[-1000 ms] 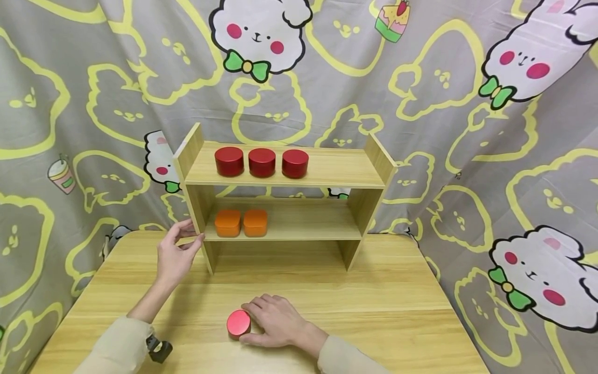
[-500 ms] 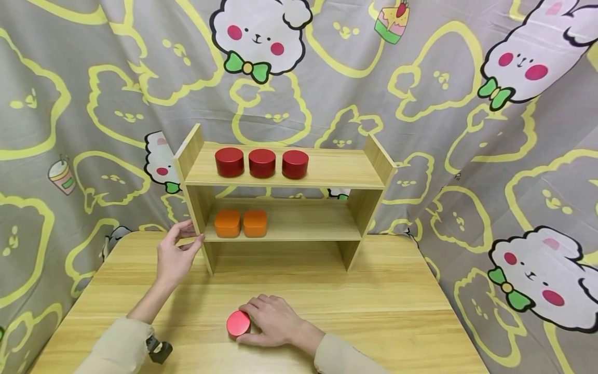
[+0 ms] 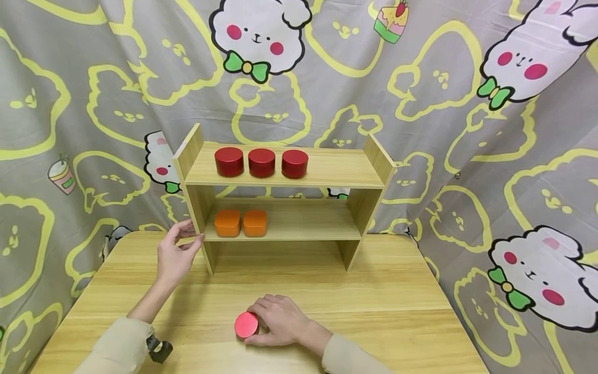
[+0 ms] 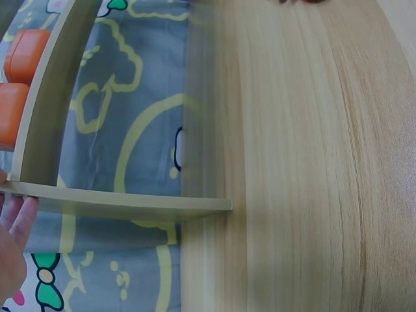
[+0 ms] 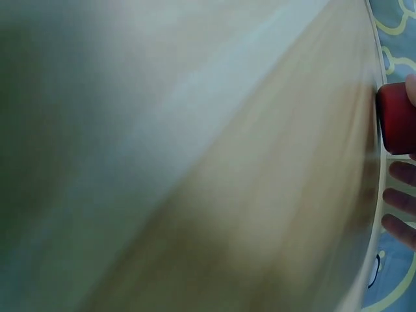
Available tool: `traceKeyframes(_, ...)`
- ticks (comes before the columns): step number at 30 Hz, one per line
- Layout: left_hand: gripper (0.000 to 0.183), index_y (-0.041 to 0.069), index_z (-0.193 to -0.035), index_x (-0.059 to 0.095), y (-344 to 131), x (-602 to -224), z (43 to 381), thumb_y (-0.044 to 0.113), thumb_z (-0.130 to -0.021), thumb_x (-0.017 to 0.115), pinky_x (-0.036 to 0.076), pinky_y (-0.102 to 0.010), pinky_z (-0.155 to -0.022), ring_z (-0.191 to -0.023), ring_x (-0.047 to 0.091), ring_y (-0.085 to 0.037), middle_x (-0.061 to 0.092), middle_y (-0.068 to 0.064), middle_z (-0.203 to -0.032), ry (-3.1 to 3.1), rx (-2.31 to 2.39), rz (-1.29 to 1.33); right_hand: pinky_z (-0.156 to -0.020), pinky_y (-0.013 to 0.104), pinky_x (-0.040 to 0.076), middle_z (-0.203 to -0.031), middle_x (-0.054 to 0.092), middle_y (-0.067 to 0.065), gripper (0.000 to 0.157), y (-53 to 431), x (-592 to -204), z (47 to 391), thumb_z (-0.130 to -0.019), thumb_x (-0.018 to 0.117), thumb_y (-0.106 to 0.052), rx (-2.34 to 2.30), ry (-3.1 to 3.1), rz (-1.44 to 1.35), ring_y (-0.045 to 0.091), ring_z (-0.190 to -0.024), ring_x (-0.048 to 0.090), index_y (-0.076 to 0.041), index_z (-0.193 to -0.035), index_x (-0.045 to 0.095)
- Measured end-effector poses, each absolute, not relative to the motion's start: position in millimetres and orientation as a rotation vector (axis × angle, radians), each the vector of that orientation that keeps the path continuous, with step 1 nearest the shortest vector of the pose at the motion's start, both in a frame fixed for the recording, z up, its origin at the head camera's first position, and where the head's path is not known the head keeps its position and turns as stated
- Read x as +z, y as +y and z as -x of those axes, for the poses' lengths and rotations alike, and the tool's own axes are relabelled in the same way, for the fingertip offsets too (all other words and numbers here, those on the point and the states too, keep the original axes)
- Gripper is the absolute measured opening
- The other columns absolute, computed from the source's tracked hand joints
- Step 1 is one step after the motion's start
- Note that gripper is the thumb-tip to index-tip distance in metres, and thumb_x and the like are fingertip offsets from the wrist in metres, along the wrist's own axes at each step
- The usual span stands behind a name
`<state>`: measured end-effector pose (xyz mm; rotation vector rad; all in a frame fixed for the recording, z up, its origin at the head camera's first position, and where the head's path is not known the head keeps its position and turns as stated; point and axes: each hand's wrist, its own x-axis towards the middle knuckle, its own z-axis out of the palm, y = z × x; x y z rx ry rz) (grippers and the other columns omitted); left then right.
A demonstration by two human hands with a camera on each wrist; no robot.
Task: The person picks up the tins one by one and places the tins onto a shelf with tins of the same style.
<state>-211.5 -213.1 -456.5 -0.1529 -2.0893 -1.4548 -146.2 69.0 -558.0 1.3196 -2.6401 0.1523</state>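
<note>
In the head view my right hand [image 3: 280, 321] grips a round red tin [image 3: 246, 325] on the table, thumb at its near side and index finger at its far side. The right wrist view catches the tin's dark red wall [image 5: 396, 118] at the edge, with the other fingertips [image 5: 400, 201] beside it. My left hand [image 3: 176, 254] holds the left side panel of a small wooden shelf [image 3: 280, 192], thumb at the front edge and fingers on the outer face. Three red round tins [image 3: 261, 162] stand on the top board, and two orange square tins [image 3: 241, 223] on the middle board.
The shelf stands towards the back of the wooden table [image 3: 383, 311]. A grey patterned curtain [image 3: 327, 104] hangs behind and at both sides. A black device [image 3: 159, 350] sits by the left sleeve.
My right hand and the red tin have shifted slightly to the right over the table in the last half second. The left hand and the shelf stay as they were.
</note>
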Motion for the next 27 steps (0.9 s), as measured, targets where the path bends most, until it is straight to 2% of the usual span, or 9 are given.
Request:
traceKeyframes(8, 0.038, -0.005, -0.129, 0.066, -213.2, -456.1, 212.6, -0.007, -0.091, 0.075, 0.056, 0.000, -0.075, -0.093, 0.062, 0.015, 0.061, 0.031, -0.106, -2.082, -1.455, 0.163, -0.090, 0.015, 0.058, -0.114, 0.072, -0.015, 0.061, 84.1, -554.5, 143.9, -0.092, 0.060, -0.077, 0.166, -2.632, -1.296, 0.002, -0.105, 0.067, -0.027, -0.125, 0.068)
traceKeyframes(19, 0.038, -0.003, -0.129, 0.067, -213.1, -455.0, 212.7, -0.006, -0.092, 0.075, 0.056, -0.001, -0.075, -0.093, 0.062, 0.014, 0.061, 0.029, -0.106, -2.082, -1.469, 0.171, -0.103, 0.028, 0.061, -0.116, 0.073, -0.013, 0.059, 104.1, -544.0, 138.1, -0.092, 0.063, -0.075, 0.192, -2.643, -1.244, 0.007, -0.114, 0.070, -0.026, -0.125, 0.068)
traceKeyframes(27, 0.040, -0.001, -0.130, 0.066, -213.7, -455.7, 211.7, -0.005, -0.092, 0.076, 0.056, -0.001, -0.076, -0.094, 0.062, 0.014, 0.061, 0.027, -0.106, -2.094, -1.484, 0.156, -0.093, 0.024, 0.062, -0.116, 0.074, -0.011, 0.060, 116.9, -535.0, 139.5, -0.091, 0.063, -0.076, 0.170, -2.617, -1.171, 0.007, -0.109, 0.069, -0.026, -0.122, 0.068)
